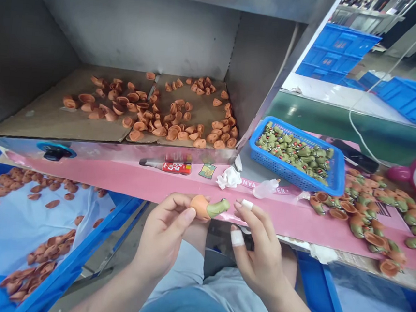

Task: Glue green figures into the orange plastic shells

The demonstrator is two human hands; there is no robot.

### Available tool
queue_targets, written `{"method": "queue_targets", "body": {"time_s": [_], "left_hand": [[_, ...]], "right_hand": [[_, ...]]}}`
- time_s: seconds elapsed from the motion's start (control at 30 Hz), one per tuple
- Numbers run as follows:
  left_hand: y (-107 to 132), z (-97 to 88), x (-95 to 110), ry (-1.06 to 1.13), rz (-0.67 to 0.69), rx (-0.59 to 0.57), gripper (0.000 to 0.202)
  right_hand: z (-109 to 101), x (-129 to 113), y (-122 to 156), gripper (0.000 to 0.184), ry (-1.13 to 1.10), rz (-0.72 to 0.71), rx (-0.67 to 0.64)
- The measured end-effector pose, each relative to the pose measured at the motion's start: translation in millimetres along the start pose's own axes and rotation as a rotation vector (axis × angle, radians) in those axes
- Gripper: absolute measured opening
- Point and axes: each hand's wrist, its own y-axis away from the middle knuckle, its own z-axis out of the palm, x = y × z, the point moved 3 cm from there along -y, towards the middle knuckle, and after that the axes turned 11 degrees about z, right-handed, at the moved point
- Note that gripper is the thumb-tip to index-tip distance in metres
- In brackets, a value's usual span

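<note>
L hand point(159, 235) angled inward, fingers clamped on orange-green pc point(203, 208); R hand point(264, 254) nearby, thumb & fingers apart.

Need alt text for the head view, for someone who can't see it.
A person's left hand holds an orange and green piece; the right hand is open beside it. Beyond, a metal box holds orange pieces, with a blue basket of green pieces to its right.

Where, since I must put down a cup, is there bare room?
The pink mat looks bare left of the red-labelled tube, along the front of the metal booth. Inside, the cardboard is largely bare between the left wall and the orange pieces. The mat's right end, with green-and-orange pieces, and the blue basket are crowded.
</note>
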Motion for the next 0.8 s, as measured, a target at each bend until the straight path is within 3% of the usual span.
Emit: {"method": "queue_targets", "body": {"time_s": [0.2,0.4,0.6,0.8], "left_hand": [[6,9.4,-5,0.025,-0.138,-0.061,0.004],[14,17.8,-13,0.008,-0.26,-0.136,0.01],[18,23.2,-20,0.009,-0.343,-0.169,0.01],[20,26.7,-24,-0.008,-0.338,-0.163,0.009]], "right_hand": [[-6,-5,0,0.048,-0.279,0.081,-0.07],[-10,-4,8,0.032,-0.4,0.098,-0.044],[-16,-4,19,0.035,-0.381,0.035,0.054],[-20,-4,24,0.044,-0.36,-0.027,0.105]]}}
